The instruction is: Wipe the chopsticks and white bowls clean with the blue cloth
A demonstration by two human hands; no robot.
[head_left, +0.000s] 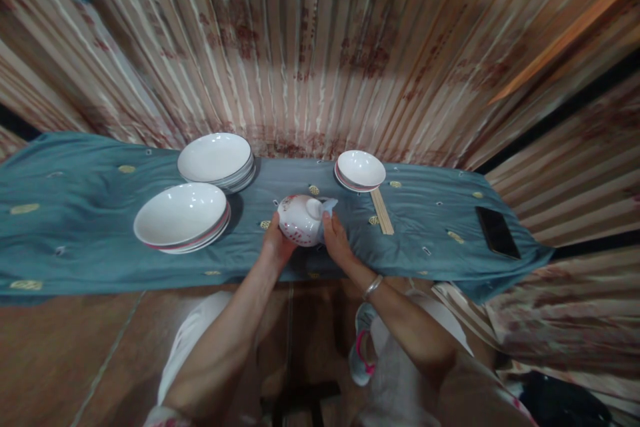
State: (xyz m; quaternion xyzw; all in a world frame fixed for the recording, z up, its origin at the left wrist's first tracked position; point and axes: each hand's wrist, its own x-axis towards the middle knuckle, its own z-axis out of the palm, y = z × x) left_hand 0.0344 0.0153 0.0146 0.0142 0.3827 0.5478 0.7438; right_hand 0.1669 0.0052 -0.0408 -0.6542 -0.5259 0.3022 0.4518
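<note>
A white bowl with a red flower pattern [299, 230] is held on its side above the table's front part, its foot ring turned up and to the right. My left hand [276, 243] is closed round its left side. On the right, my right hand [337, 237] presses a thin pale-blue piece [329, 205] against the bowl; whether this is cloth or paper I cannot tell. Just beyond the right hand lies a bundle of chopsticks [383, 212], near a stack of small white bowls [361, 169].
To the left stand a stack of large white bowls [183, 215] and, behind it, a stack of white plates [216, 158]. A dark phone [497, 232] lies at the right end of the table with a teal cloth [430, 203]. A pleated curtain [320, 47] hangs behind.
</note>
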